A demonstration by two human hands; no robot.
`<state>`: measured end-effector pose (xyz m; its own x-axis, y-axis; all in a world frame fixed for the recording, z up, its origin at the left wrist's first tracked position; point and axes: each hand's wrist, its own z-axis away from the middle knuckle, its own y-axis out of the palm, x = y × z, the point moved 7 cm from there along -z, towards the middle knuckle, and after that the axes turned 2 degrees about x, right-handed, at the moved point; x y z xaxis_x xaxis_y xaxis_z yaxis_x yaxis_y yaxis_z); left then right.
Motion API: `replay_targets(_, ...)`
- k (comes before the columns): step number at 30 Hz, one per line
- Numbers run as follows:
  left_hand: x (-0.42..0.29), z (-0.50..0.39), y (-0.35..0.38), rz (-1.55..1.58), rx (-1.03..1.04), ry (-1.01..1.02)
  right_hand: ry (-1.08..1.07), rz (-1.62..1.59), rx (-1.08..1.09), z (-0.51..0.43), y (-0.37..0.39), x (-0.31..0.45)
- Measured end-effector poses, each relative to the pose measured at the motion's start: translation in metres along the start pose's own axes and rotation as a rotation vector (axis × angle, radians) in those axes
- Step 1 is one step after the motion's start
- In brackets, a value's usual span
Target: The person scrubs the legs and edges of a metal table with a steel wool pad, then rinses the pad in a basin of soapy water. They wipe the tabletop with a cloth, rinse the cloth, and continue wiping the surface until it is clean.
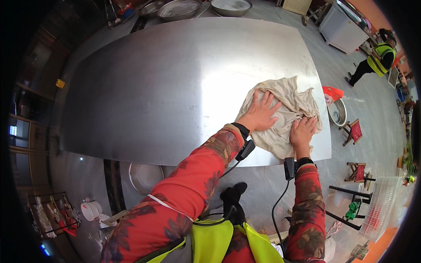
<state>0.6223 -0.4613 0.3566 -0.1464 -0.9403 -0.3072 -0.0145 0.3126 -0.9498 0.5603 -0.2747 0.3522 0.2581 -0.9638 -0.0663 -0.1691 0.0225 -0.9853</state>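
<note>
A large smooth metal sheet (138, 92) forms the work surface before me, with bright light reflected on its right half. A crumpled off-white cloth (283, 93) is spread near its right end. My left hand (261, 111) lies palm down on the left part of the cloth, fingers spread. Flat on the cloth's right part rests my right hand (302, 133), its fingers extended and fairly close together. Neither hand's fingers are closed around the cloth. Black straps with small devices and cables are on both wrists.
Metal basins (179, 9) stand beyond the far edge, another basin (144, 177) below the near edge. On the right are a basin (338, 111), folding stools (353, 131), a white plastic crate (381, 207) and a person (375, 59) in a yellow vest.
</note>
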Motion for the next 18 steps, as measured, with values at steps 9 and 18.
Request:
replay_targets(9, 0.266, 0.145, -0.082, -0.083, -0.077, -0.359, -0.39, -0.13, 0.017, -0.025, -0.017, 0.314)
replay_targets(18, 0.447, 0.388, -0.122, -0.18, -0.058, -0.816, -1.052, -0.328, 0.202, 0.133, -0.042, 0.641)
